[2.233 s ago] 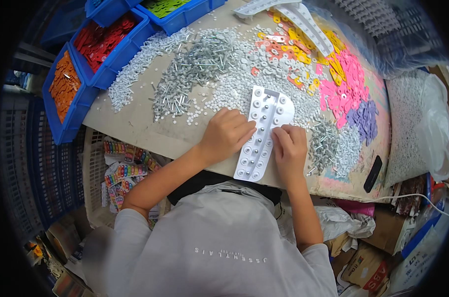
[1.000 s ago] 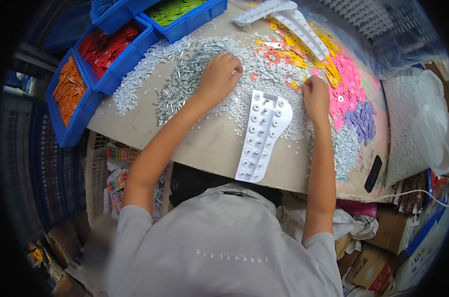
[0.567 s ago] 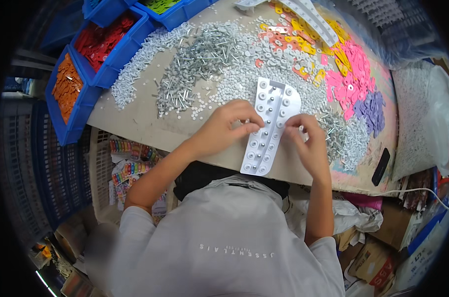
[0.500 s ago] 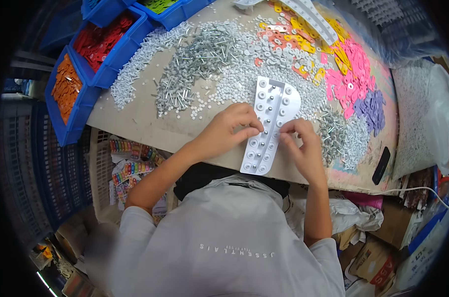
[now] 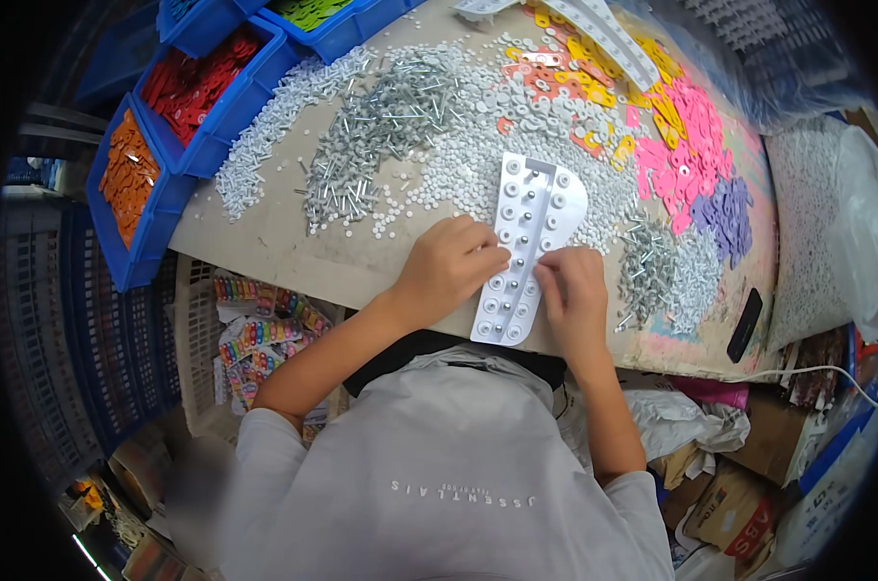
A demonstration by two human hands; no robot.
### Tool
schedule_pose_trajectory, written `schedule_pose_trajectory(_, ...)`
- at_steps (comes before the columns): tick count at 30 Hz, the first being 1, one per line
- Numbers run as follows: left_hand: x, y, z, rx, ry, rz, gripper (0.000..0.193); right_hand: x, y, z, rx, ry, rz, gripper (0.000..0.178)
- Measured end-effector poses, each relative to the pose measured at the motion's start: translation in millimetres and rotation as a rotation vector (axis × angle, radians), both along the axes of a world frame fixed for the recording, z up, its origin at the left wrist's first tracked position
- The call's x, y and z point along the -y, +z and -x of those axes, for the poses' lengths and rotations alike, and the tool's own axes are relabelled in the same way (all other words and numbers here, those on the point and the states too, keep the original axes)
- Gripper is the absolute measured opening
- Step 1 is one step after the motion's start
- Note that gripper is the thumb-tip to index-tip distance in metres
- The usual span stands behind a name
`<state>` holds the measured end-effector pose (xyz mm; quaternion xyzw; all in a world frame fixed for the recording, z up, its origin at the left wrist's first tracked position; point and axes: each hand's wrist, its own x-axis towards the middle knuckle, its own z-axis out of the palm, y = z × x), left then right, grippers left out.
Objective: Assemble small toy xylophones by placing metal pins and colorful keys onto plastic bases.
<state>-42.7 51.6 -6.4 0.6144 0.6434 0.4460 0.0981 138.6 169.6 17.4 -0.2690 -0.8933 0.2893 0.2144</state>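
A white plastic tray (image 5: 572,205) with one rounded side stands upright in front of me at the table's near edge. White round rings line both its sides, and silvery metal pins run down its middle channel. At its left edge, about halfway down, my left hand (image 5: 446,271) has bent, closed fingertips over a ring position; what they pinch is hidden. On the opposite edge my right hand (image 5: 576,290) presses thumb and forefinger together close to the tray; anything between them is too small to make out.
Loose silvery rivets (image 5: 347,165) and small white pieces (image 5: 468,155) cover the table (image 5: 265,242). Pink tabs (image 5: 686,136), purple tabs (image 5: 725,218) and yellow tabs (image 5: 604,73) lie to the right. Blue bins (image 5: 211,145) hold coloured parts. A black phone-like object (image 5: 746,324) lies near the right edge.
My right hand has shifted slightly left and down, its thumb and fingers drawing together. My left hand has moved a little lower along the tray's edge. The tray has hardly moved.
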Motion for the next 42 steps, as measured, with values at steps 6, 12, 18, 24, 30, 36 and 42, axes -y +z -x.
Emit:
schedule_pose_trajectory(6, -1.9, -3.3, 3.6, 0.185, -0.035, 0.044, 0.009, 7.9, -14.0, -1.1, -0.107, -0.022, -0.153, 0.013)
schedule_pose_trajectory(12, -11.1, 10.1, 13.2, 0.253, -0.13, 0.222, 0.007, -27.1, 7.8, 1.6, -0.131, -0.036, 0.018, 0.007)
schedule_pose_trajectory(18, -6.6, 11.5, 6.3, 0.374, -0.07, 0.354, 0.009, -130.8, -1.1, 47.6, -0.095, -0.2, -0.3, 0.011)
schedule_pose_trajectory(24, -5.8, -0.5, 0.6, 0.691, -0.084, 0.289, 0.008, -167.2, -22.4, 71.7, 0.111, -0.274, -0.12, 0.01)
schedule_pose_trajectory(30, -29.6, 10.1, 27.7, 0.586, 0.06, 0.227, 0.011, -162.9, -24.5, 66.2, 0.039, -0.263, -0.162, 0.009)
schedule_pose_trajectory(36, -75.9, -0.1, 93.0, -0.162, 0.295, -0.028, 0.012, -101.8, 11.5, 48.1, -0.145, -0.248, 0.0, 0.008)
schedule_pose_trajectory(42, -98.1, -14.6, 106.1, -0.413, 0.231, 0.003, 0.013, -32.2, 36.5, 6.1, -0.118, -0.164, 0.214, 0.008)
